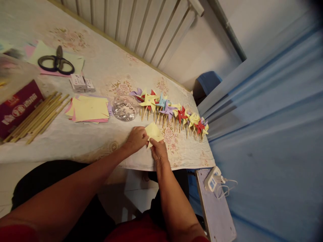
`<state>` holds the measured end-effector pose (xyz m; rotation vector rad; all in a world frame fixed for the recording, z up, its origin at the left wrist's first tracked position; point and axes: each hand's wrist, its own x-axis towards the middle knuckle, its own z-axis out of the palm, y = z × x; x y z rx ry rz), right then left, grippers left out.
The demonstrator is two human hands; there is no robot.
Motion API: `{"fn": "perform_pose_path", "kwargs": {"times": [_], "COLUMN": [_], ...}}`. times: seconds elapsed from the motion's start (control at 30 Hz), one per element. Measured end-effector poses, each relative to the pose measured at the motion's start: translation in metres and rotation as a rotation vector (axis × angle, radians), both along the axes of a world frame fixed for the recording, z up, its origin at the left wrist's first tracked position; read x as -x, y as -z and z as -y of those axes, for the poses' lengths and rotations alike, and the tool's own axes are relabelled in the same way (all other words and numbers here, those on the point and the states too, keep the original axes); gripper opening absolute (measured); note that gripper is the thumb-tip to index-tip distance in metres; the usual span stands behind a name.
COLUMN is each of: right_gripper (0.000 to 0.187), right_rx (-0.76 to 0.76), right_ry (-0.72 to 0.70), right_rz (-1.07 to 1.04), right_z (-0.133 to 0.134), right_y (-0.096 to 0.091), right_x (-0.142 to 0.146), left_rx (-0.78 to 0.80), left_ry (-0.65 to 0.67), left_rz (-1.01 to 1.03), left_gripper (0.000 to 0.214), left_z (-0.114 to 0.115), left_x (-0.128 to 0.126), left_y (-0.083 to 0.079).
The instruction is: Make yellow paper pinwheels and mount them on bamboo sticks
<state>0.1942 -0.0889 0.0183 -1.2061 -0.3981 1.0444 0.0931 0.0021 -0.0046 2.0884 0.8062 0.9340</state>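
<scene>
A small yellow paper square (154,131) lies on the flowered tablecloth (101,67) near the table's front edge. My left hand (136,138) is closed, its fingers pinching the paper's left edge. My right hand (158,150) presses and pinches the paper's lower corner. Just behind the paper runs a row of several finished paper pinwheels (171,111) on wooden sticks, in yellow, red, purple and blue.
A clear dish of pins (124,111), a stack of yellow and pink papers (88,108), wooden sticks (37,117), a red box (17,106), small white boxes (82,83) and black scissors (56,63) lie to the left. A power strip (213,178) sits lower right.
</scene>
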Motion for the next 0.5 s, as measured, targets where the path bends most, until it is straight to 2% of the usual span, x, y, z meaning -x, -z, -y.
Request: {"fn": "perform_pose_path", "kwargs": {"times": [0.5], "right_gripper": [0.037], "right_rx": [-0.019], "right_ry": [-0.001], "right_rz": [0.008], "right_z": [0.0000], "right_y": [-0.0002], "right_x": [0.0002], "left_rx": [0.008], "left_ry": [-0.018], "left_rz": [0.022], "left_gripper": [0.019], "left_z": [0.0005], "left_x": [-0.0020], "left_y": [0.0017]}}
